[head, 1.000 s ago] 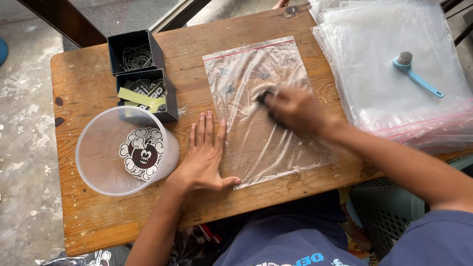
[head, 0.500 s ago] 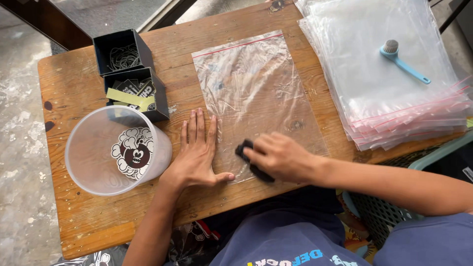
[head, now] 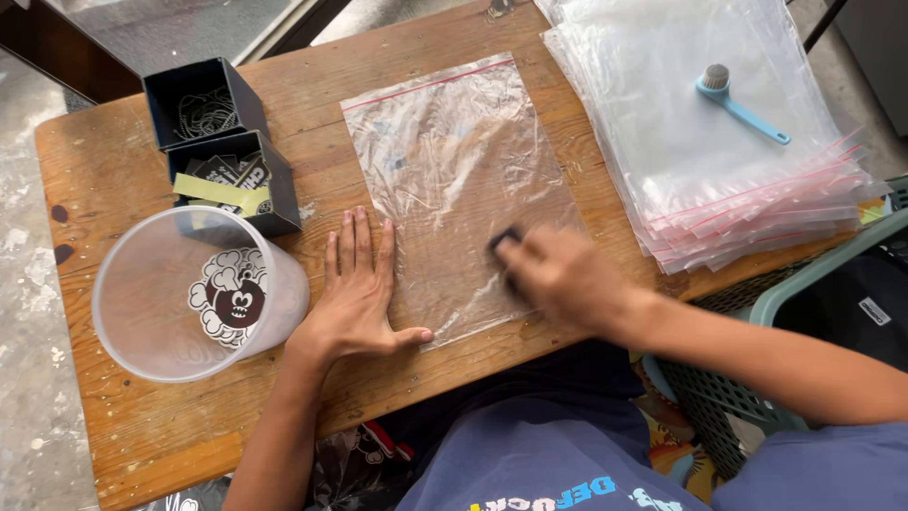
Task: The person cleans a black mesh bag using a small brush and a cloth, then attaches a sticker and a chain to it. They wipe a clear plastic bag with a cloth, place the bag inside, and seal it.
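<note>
Hands on the clear zip bag (head: 463,180).
Left hand (head: 357,293) lies flat, fingers spread, pinning its edge to the worktop (head: 104,161); blurred right hand (head: 558,279) grips a small dark pad (head: 504,241).

Left hand (head: 357,298) flat, right (head: 558,279) blurred

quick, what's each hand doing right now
Left hand: open, flat, pressing the clear red-zip plastic bag on the wooden table.
Right hand: blurred, closed on a small dark object over the bag.
</note>
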